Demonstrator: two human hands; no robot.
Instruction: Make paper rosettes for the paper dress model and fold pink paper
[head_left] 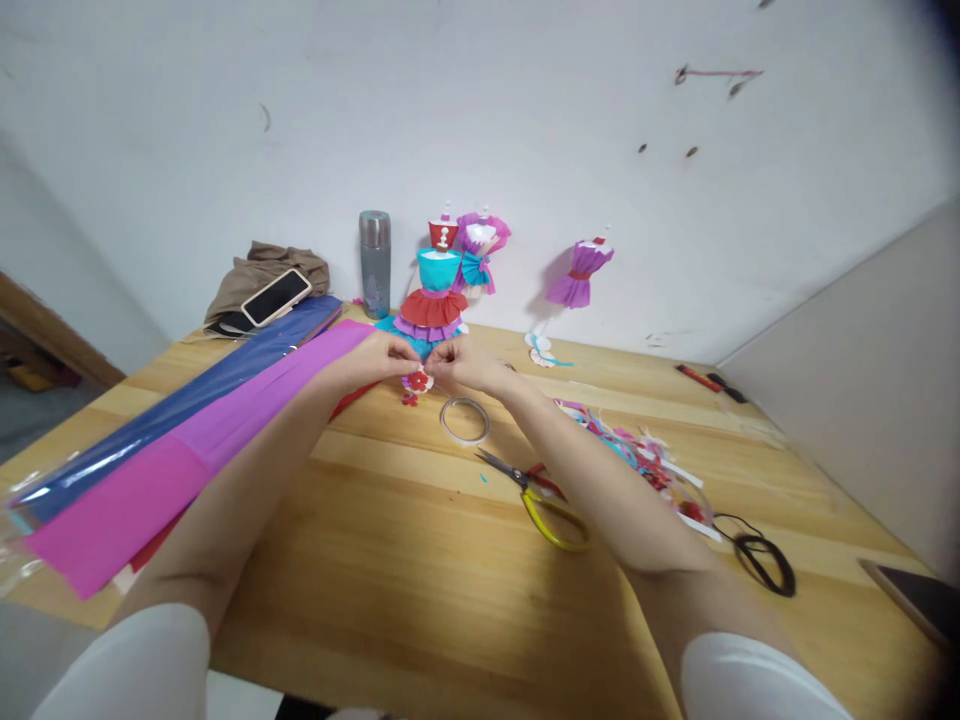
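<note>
Both hands meet at the foot of a small mannequin in a tiered paper dress (435, 305), turquoise, red and purple, with a red top piece. My left hand (379, 358) is closed, its thumb and fingertips pinched together. Close beside it, my right hand (466, 362) is pinched shut too, the fingertips of the two almost touching. Whatever lies between them is too small to make out. Just below the fingertips are a red paper flower (418, 381) on a white scalloped piece and a smaller red flower (409, 399). A roll of narrow tape (465, 421) lies in front of my right hand.
Yellow-handled scissors (555, 520) lie under my right forearm, near a heap of paper scraps (637, 455). Pink crepe paper (135, 500) and a blue roll (187, 405) run along the left. Behind stand a flask (376, 265) and a purple-dressed mannequin (580, 275).
</note>
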